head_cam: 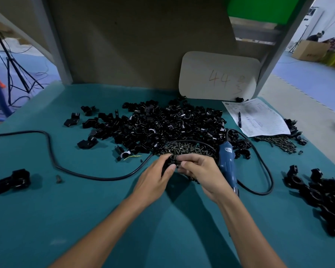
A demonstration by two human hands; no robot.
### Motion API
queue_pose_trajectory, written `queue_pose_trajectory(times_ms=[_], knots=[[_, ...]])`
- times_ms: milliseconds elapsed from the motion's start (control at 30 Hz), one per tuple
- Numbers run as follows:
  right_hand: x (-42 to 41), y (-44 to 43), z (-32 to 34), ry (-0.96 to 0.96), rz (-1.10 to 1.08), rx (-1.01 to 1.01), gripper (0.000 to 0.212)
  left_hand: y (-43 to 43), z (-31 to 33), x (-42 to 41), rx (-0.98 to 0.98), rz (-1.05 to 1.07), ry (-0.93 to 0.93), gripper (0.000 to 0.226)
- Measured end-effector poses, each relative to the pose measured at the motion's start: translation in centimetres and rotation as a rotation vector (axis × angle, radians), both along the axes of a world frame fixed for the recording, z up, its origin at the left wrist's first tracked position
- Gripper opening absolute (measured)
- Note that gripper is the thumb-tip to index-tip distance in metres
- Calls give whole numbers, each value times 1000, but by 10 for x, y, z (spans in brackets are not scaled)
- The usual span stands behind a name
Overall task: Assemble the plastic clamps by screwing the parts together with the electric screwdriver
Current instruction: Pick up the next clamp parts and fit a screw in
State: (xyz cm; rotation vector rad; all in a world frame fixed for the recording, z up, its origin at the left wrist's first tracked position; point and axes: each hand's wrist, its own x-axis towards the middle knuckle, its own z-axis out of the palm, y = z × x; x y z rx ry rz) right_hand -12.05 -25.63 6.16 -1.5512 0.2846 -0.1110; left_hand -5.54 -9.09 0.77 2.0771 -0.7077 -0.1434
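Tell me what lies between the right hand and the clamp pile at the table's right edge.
Head view: the blue electric screwdriver beside the right hand, then a loop of black cable, then bare mat up to the clamp pile.

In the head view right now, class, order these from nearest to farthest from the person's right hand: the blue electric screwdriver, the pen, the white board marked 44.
From the right hand:
1. Blue electric screwdriver, lying just beside it on its right.
2. Pen, farther back on the paper form.
3. White board, propped upright at the very back.
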Motion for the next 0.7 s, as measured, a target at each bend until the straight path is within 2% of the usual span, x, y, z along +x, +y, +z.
queue_pose_trajectory(times_ms=[167, 367, 567, 700], knots=[[1, -7, 2, -24, -1, -67, 11, -1, 0, 0, 19, -16, -13, 43], [4, 2, -7, -70, -40, -295, 4, 0, 1, -1, 8, -15, -1, 45], [2, 5, -10, -78, -59, -155, 18, 1, 2, -2, -17, 6, -5, 44], [6, -1, -7, -20, -27, -234, 6, 1, 3, -3, 3, -8, -10, 45]])
